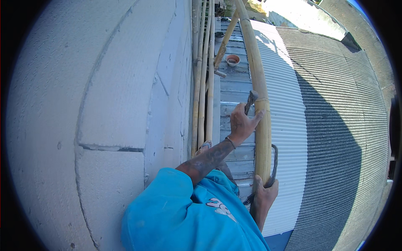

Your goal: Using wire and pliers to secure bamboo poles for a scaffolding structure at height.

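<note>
A thick bamboo pole (pixel 260 79) runs lengthwise in front of me, just right of the middle. My left hand (pixel 243 124) reaches across to its left side, with the thumb laid against the pole. Its fingers are closed around a short dark thing with a rounded grey end (pixel 251 101), whose kind I cannot make out. Nearer to me, my right hand (pixel 265 194) is closed at the pole's lower part on a black rope (pixel 275 161). The rope bends in a loop along the pole's right side, and a tail shows left of the hand.
A pale block wall (pixel 113 108) rises on the left. Thin bamboo poles (pixel 202 92) run beside it. Below are metal sheeting (pixel 236 85) with an orange bucket (pixel 233 60), a slanting bamboo brace (pixel 227 37), and white (pixel 284 125) and grey corrugated roofs (pixel 331 138). A sandalled foot (pixel 205 146) shows by the poles.
</note>
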### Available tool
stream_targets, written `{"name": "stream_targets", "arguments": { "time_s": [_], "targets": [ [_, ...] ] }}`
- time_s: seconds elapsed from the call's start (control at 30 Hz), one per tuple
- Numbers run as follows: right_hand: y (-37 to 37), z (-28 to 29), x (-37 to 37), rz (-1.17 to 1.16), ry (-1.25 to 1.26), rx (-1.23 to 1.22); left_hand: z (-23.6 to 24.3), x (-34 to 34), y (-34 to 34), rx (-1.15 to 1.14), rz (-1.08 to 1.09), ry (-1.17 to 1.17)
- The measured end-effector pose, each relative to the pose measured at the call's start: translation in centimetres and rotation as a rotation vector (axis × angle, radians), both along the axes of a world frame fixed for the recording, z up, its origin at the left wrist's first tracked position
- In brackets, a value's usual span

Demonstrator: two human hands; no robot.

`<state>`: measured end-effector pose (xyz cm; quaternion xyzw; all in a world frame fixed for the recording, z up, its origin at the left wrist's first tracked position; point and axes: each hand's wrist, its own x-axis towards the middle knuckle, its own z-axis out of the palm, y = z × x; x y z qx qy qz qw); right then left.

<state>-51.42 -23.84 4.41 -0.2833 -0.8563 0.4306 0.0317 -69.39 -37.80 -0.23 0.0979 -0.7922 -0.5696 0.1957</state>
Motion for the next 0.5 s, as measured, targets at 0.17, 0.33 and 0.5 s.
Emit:
{"name": "stream_targets", "arguments": {
  "time_s": [0.17, 0.33, 0.5],
  "targets": [
    [-0.6, 0.1, -0.4, 0.008, -0.056, 0.003, 1.1, -8.1, -1.7, -0.036, 0.021, 0.007],
    [-1.0, 0.4, -1.0, -0.013, -0.092, 0.033, -0.1, -10.5, -1.5, -0.114, -0.122, -0.119],
    [-2.0, 1.7, -2.5, -0.056, -0.137, 0.030, 1.2, -12.3, -4.4, -0.127, -0.251, -0.198]
  ]
}}
